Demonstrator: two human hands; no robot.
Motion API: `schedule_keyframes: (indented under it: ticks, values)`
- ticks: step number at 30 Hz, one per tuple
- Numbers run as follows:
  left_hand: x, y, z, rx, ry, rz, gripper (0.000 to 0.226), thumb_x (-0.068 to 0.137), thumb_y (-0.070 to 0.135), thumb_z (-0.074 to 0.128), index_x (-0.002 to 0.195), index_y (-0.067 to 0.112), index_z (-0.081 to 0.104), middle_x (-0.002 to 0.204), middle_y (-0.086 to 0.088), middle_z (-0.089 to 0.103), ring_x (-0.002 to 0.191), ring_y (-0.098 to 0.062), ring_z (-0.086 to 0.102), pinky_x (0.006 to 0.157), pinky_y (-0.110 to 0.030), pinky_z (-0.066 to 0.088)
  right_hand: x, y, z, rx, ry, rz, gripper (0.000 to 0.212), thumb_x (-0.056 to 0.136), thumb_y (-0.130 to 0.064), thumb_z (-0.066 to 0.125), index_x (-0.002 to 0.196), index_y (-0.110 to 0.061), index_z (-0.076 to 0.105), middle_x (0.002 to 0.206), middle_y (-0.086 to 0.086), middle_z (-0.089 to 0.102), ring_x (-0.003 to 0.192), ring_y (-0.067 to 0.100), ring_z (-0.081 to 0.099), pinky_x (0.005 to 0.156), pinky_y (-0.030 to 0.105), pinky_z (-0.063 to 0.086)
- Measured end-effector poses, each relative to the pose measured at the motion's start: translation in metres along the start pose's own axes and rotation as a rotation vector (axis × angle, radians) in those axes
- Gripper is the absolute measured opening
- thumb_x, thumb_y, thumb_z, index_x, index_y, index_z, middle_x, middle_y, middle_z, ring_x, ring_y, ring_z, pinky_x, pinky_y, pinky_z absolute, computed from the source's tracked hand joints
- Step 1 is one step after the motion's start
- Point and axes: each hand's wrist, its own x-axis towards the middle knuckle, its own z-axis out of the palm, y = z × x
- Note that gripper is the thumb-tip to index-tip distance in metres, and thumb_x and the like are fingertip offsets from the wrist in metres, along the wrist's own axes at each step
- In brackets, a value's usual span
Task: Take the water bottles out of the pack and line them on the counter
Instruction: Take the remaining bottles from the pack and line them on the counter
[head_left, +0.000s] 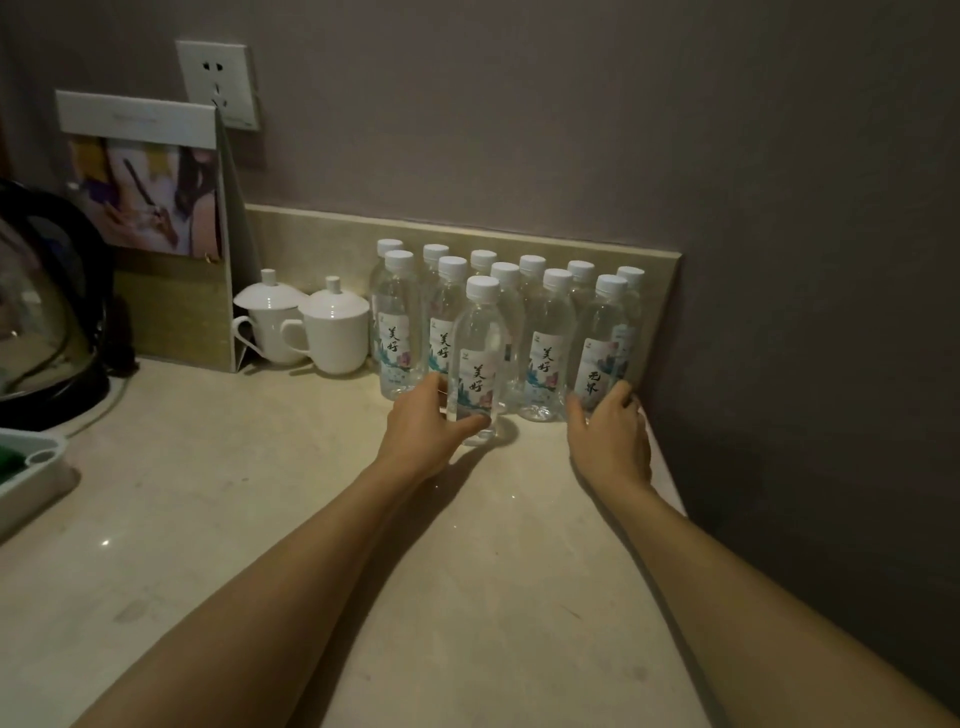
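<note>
The person is standing at the desk (291, 499) with both arms stretched toward the far right corner, where the water bottles (545, 332) are gathering in two rows against the backsplash. No pack is showing anywhere in view, so I judge the unpacking nearly done and the lining-up as the work in hand.

The left hand (431, 426) is gripping the front bottle (478, 358) low on its body, fingers (470, 422) wrapped around the base; that bottle is standing upright, out in front of the rows, toward six o'clock of them. The right hand (610, 431) is curling around the foot of the end bottle (597, 358) at three o'clock of the group, beside the side wall.

To do this well, I would say the front bottle is wanting a slide rather than a lift, since the neighbours are packed close and would topple readily. Whether a gap is waiting for it in the row, I cannot tell. Holding low is helping, and the right hand is bracing the end against a chain of knocks. The lidded cups (311, 327) at nine o'clock are leaving little room on that side.
</note>
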Motion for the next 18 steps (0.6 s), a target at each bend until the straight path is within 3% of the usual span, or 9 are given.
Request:
schedule_keyframes:
  ticks: [8,18]
  values:
    - [0.013,-0.012,-0.009,-0.032,-0.051,0.027,0.043,0.081,0.026,0.077,0.117,0.013,0.056,0.115,-0.003,0.066,0.091,-0.014,0.061,0.086,-0.035,0.056,0.003,0.002,0.004,-0.042,0.012,0.01,0.051,0.097,-0.046,0.044,0.128,-0.006,0.039,0.125,0.018,0.052,0.108,0.033,0.055,0.079,0.041,0.05]
    - [0.023,-0.023,-0.007,-0.006,-0.061,0.049,0.042,0.08,0.029,0.077,0.112,0.013,0.055,0.114,-0.005,0.063,0.101,-0.02,0.062,0.089,-0.042,0.056,0.001,0.0,0.006,-0.108,0.026,-0.02,0.05,0.097,-0.044,0.046,0.126,-0.003,0.04,0.125,0.018,0.05,0.107,0.033,0.055,0.076,0.036,0.043]
